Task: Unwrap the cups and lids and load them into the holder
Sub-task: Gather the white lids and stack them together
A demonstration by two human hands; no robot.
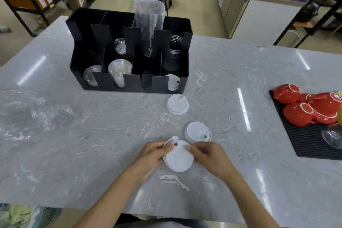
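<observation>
your two hands meet low over the grey marble counter point(74, 135), gripping a small stack of white lids point(178, 158) between them. your left hand point(154, 155) clasps the stack's left edge, thumb on top near the sip hole; your right hand point(207, 155) pinches its right edge with the fingertips. just beyond the stack lies a second pair of white lids point(197, 132), and farther on a single white lid point(177, 104), close to the black holder point(127, 50). its front slots hold clear lids, clear cups and one white lid at the right; a plastic sleeve point(149, 24) stands upright in a rear slot. red cups point(307, 105) sit upside down on a black mat point(303, 144) at your right.
</observation>
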